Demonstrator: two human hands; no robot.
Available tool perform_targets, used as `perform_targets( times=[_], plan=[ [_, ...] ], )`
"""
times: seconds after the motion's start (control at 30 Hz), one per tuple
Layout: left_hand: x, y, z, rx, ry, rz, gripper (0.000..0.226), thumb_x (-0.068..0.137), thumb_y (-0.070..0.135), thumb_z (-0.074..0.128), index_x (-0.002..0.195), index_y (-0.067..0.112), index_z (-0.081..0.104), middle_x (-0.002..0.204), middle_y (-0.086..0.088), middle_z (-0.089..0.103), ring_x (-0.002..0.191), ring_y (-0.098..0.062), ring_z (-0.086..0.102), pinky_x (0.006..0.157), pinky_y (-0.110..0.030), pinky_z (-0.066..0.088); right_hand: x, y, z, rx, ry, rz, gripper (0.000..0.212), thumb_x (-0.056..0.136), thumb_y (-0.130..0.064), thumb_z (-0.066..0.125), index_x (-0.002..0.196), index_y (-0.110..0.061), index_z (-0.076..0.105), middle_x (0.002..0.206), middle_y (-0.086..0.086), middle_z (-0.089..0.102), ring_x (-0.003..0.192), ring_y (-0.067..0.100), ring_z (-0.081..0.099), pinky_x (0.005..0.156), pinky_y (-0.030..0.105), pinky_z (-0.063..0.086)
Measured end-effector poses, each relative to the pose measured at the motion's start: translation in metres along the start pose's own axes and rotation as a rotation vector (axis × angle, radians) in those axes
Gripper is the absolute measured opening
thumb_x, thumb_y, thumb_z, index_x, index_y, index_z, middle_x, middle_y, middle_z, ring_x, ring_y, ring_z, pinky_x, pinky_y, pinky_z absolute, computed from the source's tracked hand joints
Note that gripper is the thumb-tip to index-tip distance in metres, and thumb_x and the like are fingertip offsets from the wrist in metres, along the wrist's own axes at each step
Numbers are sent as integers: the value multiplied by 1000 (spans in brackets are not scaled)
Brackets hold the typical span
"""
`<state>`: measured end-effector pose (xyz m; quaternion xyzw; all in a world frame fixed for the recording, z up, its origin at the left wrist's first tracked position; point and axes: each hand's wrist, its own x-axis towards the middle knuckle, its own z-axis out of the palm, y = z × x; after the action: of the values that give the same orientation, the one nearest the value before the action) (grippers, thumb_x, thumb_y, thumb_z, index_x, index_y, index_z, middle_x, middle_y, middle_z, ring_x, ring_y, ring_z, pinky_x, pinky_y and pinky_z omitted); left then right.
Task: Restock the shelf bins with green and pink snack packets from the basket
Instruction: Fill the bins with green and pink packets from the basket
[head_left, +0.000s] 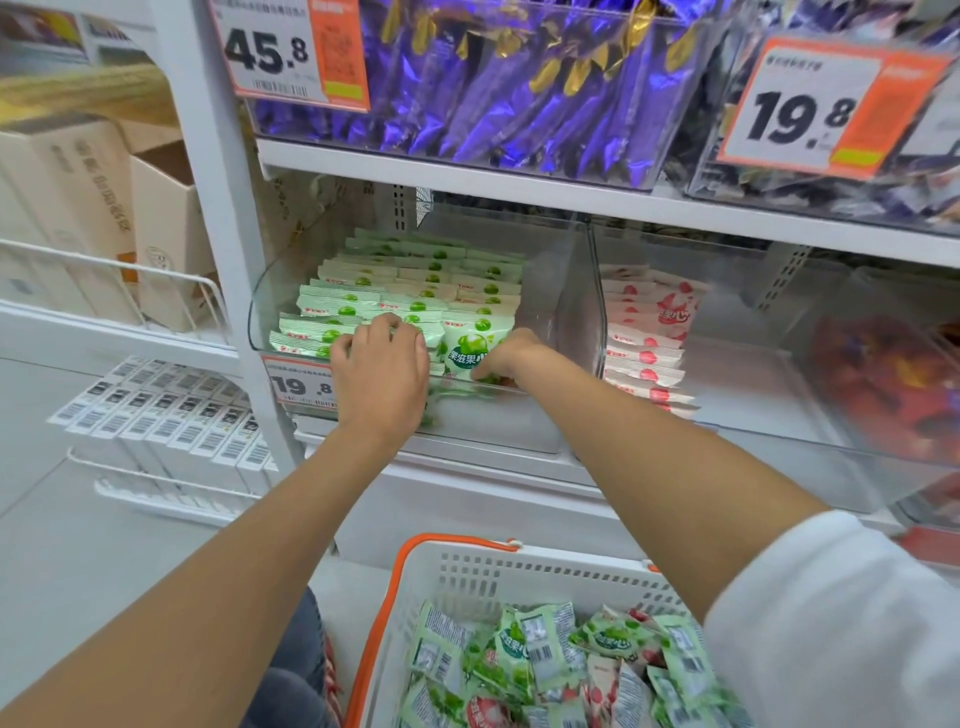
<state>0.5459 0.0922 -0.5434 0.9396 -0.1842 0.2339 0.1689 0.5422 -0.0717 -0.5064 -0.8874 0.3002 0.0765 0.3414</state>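
Note:
Rows of green snack packets fill the clear left bin on the middle shelf. My left hand rests over the front rows, fingers curled onto the packet tops. My right hand reaches into the bin's front right and pinches an upright green packet. To the right, the neighbouring clear bin holds a stack of pink packets against its left wall. Below, a white basket with an orange handle holds several mixed green and pink packets.
Purple packets fill a bin on the shelf above, with price tags 45.8 and 19.8. A white upright post stands left of the green bin. White boxes and cartons sit on racks further left. Red items blur at far right.

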Motion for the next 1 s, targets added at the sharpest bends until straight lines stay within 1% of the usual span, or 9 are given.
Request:
perform_targets(
  times=[0.13, 0.27, 0.4, 0.5, 0.6, 0.7, 0.87, 0.93, 1.0],
  plan=[
    [-3, 6, -3, -52, 47, -5, 31, 102, 27, 37, 113, 16, 64, 124, -4, 58, 114, -26, 49, 99, -42, 30, -7, 2, -5, -36, 64, -27, 48, 81, -22, 77, 119, -2, 56, 120, 9, 63, 107, 24, 64, 82, 29, 52],
    [-21, 34, -21, -139, 134, 94, 15, 97, 22, 52, 104, 16, 64, 103, -4, 62, 97, -27, 53, 85, -40, 39, -42, 16, -15, -114, 407, -308, 31, 83, -6, 60, 113, -6, 55, 117, 13, 60, 106, 33, 59, 83, 36, 48],
    [-68, 61, -28, -364, -99, 106, 12, 96, 21, 50, 92, 16, 60, 85, -1, 61, 78, -25, 56, 65, -40, 46, -99, 60, -10, -217, 536, -654, 13, 85, -8, 54, 94, -12, 61, 99, 7, 62, 88, 30, 60, 68, 36, 46],
    [-113, 63, -10, -275, -461, -29, 14, 94, 22, 48, 91, 18, 61, 92, 0, 66, 86, -27, 61, 70, -36, 50, -121, 121, 20, -257, 362, -635, 12, 85, -9, 54, 93, -14, 61, 98, 7, 62, 87, 28, 59, 68, 35, 45],
    [-155, 52, 15, -137, -879, -27, 21, 96, 18, 48, 103, 12, 66, 112, 2, 67, 102, -25, 62, 83, -27, 47, -129, 198, 61, -303, 15, -407, 15, 87, -10, 52, 94, -18, 63, 101, 3, 65, 93, 25, 61, 76, 34, 50],
    [-188, 40, 37, 9, -1143, -23, 27, 96, 14, 48, 116, 5, 65, 123, -8, 65, 100, -23, 60, 77, -24, 44, -135, 280, 103, -308, -254, -213, 17, 88, -7, 56, 101, -14, 65, 106, 5, 66, 96, 23, 63, 81, 33, 52],
    [-217, 33, 73, 110, -1362, 35, 4, 96, 11, 48, 93, 14, 47, 81, -3, 41, 75, -15, 42, 61, -18, 34, -135, 327, 147, -342, -474, -127, 30, 86, -12, 65, 116, -8, 65, 125, 9, 62, 97, 22, 64, 85, 36, 55],
    [-222, 36, 83, 78, -1386, 53, 8, 95, 8, 50, 95, 14, 56, 93, -6, 44, 80, -17, 50, 70, -21, 41, -132, 324, 160, -339, -567, -150, 52, 83, -22, 73, 131, -15, 55, 137, 6, 51, 116, 23, 55, 95, 36, 49],
    [-225, 42, 89, 48, -1367, 53, 24, 96, 10, 51, 115, 10, 65, 120, -3, 54, 110, -20, 56, 90, -26, 45, -133, 328, 174, -397, -637, -136, 72, 80, -24, 77, 143, -20, 42, 147, 6, 42, 128, 27, 47, 104, 40, 44]
  ],
)
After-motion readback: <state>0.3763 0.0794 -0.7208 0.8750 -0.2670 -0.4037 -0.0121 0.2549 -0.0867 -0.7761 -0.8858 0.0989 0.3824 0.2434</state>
